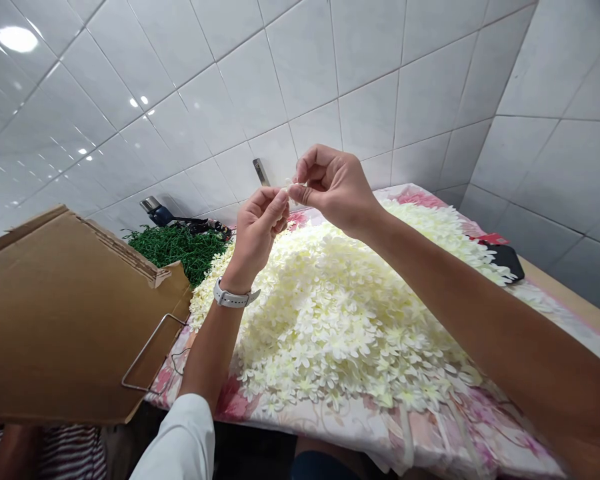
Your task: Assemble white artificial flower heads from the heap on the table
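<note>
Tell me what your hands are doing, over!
Left hand, right hand: fingers pinching small white piece. Cream artificial blossoms heaped below. Cardboard sheet beside left arm.

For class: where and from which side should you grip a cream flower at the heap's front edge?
Pinch the cream flower by its outer petals with the fingers, coming from the front, outside the heap. It lies flat on the floral cloth, and its inner side appears overlapped by neighbouring flowers.

From here: left hand (pixel 257 230) and right hand (pixel 335 190) pinch a small pale piece (pixel 287 187), probably a blossom, above heaped cream artificial flowers (pixel 330 320).
</note>
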